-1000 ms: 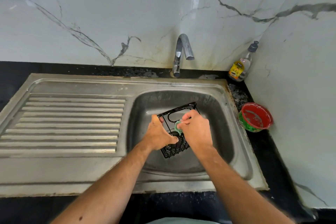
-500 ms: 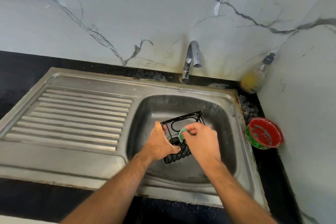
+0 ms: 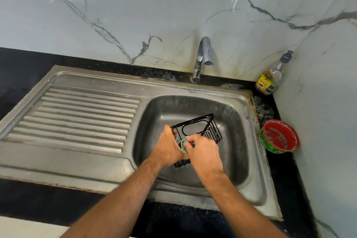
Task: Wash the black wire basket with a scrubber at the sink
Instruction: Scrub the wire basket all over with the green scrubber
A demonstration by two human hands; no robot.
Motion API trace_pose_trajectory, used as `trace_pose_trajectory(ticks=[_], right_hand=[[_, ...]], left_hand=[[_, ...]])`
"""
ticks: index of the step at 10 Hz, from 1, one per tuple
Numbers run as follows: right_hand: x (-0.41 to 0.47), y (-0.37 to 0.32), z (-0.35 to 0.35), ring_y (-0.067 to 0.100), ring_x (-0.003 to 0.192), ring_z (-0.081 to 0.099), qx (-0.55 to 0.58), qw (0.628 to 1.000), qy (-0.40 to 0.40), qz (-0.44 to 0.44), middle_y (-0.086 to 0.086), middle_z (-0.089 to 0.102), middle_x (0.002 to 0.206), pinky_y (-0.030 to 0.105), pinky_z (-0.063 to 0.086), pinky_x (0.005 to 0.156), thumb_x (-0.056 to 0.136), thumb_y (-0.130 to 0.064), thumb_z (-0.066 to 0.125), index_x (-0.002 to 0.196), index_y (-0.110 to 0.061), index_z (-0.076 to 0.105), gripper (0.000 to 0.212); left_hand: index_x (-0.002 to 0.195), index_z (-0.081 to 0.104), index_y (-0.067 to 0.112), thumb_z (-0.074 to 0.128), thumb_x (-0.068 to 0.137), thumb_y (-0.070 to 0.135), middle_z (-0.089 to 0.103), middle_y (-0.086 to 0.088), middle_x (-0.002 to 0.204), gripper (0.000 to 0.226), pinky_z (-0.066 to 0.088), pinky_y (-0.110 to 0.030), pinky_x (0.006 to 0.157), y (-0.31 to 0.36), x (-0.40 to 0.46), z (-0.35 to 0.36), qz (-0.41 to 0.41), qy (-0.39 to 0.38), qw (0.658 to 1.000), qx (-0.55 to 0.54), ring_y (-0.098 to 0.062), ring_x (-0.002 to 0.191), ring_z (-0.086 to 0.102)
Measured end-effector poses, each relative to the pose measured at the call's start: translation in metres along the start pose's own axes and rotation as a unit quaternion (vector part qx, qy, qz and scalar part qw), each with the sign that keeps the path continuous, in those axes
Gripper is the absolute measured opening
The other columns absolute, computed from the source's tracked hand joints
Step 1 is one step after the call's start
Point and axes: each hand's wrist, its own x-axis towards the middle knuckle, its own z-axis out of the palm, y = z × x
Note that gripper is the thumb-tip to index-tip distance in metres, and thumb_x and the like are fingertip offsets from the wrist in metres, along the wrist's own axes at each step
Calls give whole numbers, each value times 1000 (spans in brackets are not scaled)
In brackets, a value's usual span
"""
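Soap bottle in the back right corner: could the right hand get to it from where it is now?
Probably yes. The right hand grips the green scrubber, so it isn't free, but the way over the sink rim to the soap bottle looks clear.

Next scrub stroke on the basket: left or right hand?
Right. The right hand already pinches the green scrubber against the black wire basket; the left hand grips the basket's side, steadying it.

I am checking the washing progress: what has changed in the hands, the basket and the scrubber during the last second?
Little has changed. The right hand has shifted the green scrubber slightly along the near side of the black wire basket. The left hand still grips the basket's left edge over the sink. Nothing was let go. The tap still runs no visible water; only the camera moved.
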Motion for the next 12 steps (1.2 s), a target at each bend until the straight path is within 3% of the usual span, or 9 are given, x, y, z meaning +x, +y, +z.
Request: trace_pose_trajectory(ticks=[3,4,5,6,7,8,10,11,12], right_hand=[[-1,-9,-7,16,85,68,71,995,72,-18,-4,73,90,36,57,79,92,-18,61,100,-23,73,16],[14,-29,-4,23,90,68,30,997,38,-58,1,73,95,37,54,82,94,-21,59,101,-21,73,16],[22,-38,1,27,96,67,-40,996,6,-78,5,67,105,37,52,83,97,-22,55,106,-18,71,19],[22,-42,7,27,101,68,-122,989,-12,-86,8,61,115,37,53,86,101,-19,52,116,-13,65,21],[17,-42,8,27,102,69,-136,989,-7,-64,9,63,114,36,54,85,100,-14,50,113,-11,64,19],[7,-35,8,27,99,70,-176,984,-21,-23,10,69,106,35,55,81,97,-8,49,103,-10,66,18],[0,-23,0,26,83,68,-127,991,-48,12,8,70,88,34,55,72,94,-23,48,83,-14,60,19],[9,-27,0,28,81,68,-107,994,-28,10,7,69,84,35,54,70,96,-30,49,78,-16,58,25],[22,-35,3,28,92,69,-157,987,-11,-17,7,71,95,34,52,76,98,-33,52,93,-15,66,23]], left_hand=[[102,32,26,81,34,58,49,7,103,90,46,-25,74,-9,0,-7,32,-64,993,94,-10,92,53],[109,37,31,73,69,51,52,10,112,57,51,-20,83,-23,6,-6,105,-93,980,137,-2,101,65],[111,42,39,48,96,38,46,17,116,16,54,-14,81,-24,4,-7,179,-123,976,27,14,89,66],[113,43,41,45,88,44,48,16,120,25,56,-23,90,-32,12,-4,200,-79,976,-30,3,100,61],[110,40,38,49,74,61,51,12,117,44,52,-29,91,-43,20,2,211,-85,971,72,-5,99,54],[93,33,22,63,57,58,49,6,86,59,34,-21,64,-35,20,3,159,-43,976,145,-7,67,38],[94,36,26,76,63,47,48,8,84,54,38,-24,61,-36,17,0,142,-50,979,137,-6,66,42],[99,42,36,59,78,58,54,8,96,35,50,-28,71,-46,23,5,169,-47,974,141,-7,79,53],[97,41,28,73,67,63,58,2,93,56,50,-39,73,-44,25,0,177,-51,973,140,-11,78,53]])
